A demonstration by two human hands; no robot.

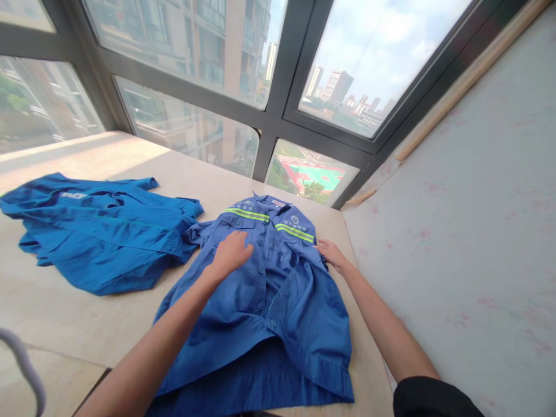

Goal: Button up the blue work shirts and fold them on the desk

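A blue work jacket (247, 289) with yellow-green reflective strips and white print across the chest lies front side up on the pale surface, its collar toward the window. The front looks partly open low down, and the hem is spread toward me. My left hand (233, 250) rests on the chest below the pocket, fingers laid on the cloth and thumb apart. At the jacket's right edge, near the sleeve, my right hand (332, 255) has its fingertips closed on the fabric. The sleeve on that side is mostly hidden.
Another blue garment (108, 237) lies crumpled at the left. Grey-framed windows (271, 124) rise behind the pale stone-like surface (87, 324). A flower-patterned wall (456, 231) stands close on the right. A grey curved cord or tube (28, 365) shows at lower left.
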